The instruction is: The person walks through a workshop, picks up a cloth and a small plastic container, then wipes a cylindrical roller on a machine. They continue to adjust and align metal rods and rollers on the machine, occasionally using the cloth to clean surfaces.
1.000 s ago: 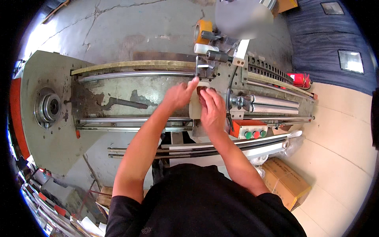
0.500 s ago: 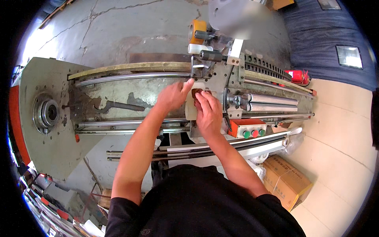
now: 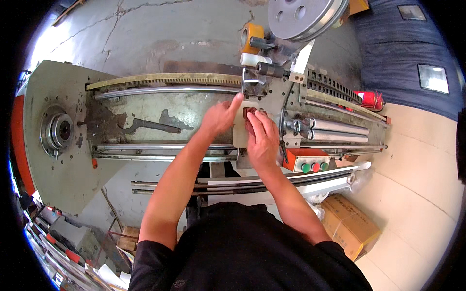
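Observation:
My right hand (image 3: 262, 140) reaches over the machine's carriage, fingers bent down onto a small reddish-brown piece (image 3: 248, 112). That piece rests against a pale, cream-coloured block (image 3: 240, 136) on the carriage. Just left of the block is my left hand (image 3: 219, 118), closed, with one digit pointing up and away toward a small metal bracket (image 3: 251, 88). Its other fingers are curled and mostly hidden, so whatever they may hold does not show.
A hook-shaped wrench (image 3: 150, 126) lies on the worn machine bed. At left stands the headstock with a round chuck (image 3: 59, 129). Right of my hands are paired metal rollers (image 3: 339, 130) and a push-button box (image 3: 305, 159). A grey wheel (image 3: 298, 18) hangs beyond.
The view has shifted slightly, so the carriage and both hands appear a little farther right. Both hands keep nearly the same place around the pale block.

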`<state>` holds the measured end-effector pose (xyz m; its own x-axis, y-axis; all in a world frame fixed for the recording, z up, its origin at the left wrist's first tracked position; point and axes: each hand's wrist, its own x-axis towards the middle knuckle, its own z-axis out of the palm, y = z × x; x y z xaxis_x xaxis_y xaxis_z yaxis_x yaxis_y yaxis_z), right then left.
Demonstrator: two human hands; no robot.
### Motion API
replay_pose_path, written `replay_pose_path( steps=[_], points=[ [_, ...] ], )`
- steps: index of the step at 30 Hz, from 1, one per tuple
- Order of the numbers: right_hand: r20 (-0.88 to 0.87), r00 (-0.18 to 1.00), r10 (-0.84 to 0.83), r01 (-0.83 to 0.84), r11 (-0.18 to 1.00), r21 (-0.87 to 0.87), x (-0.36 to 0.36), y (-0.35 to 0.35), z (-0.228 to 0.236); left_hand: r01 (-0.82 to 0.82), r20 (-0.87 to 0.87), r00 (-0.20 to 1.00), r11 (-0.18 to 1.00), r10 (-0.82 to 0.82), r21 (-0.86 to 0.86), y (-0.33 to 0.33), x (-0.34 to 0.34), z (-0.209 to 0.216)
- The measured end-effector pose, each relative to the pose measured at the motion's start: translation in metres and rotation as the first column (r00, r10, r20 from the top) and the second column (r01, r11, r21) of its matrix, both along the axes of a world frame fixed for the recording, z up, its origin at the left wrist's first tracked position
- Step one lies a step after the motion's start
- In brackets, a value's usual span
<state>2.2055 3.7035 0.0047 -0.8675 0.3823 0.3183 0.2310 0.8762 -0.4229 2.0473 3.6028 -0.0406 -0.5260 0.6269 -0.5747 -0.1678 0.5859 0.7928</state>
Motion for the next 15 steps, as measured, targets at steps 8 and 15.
replay_pose_path(
  steps=[8, 15],
  points=[
    [0.011, 1.0, 0.008, -0.008, 1.0, -0.021, -0.003, 0.001, 0.001, -0.065, -0.207, 0.971, 0.966, 0.119, 0.249, -0.013, 0.031, -0.018],
    [0.029, 1.0, 0.01, -0.01, 1.0, 0.01, 0.0, 0.005, -0.002, 0.033, -0.035, 0.999, 0.994, -0.037, -0.109, 0.0, -0.001, -0.002]
  ],
)
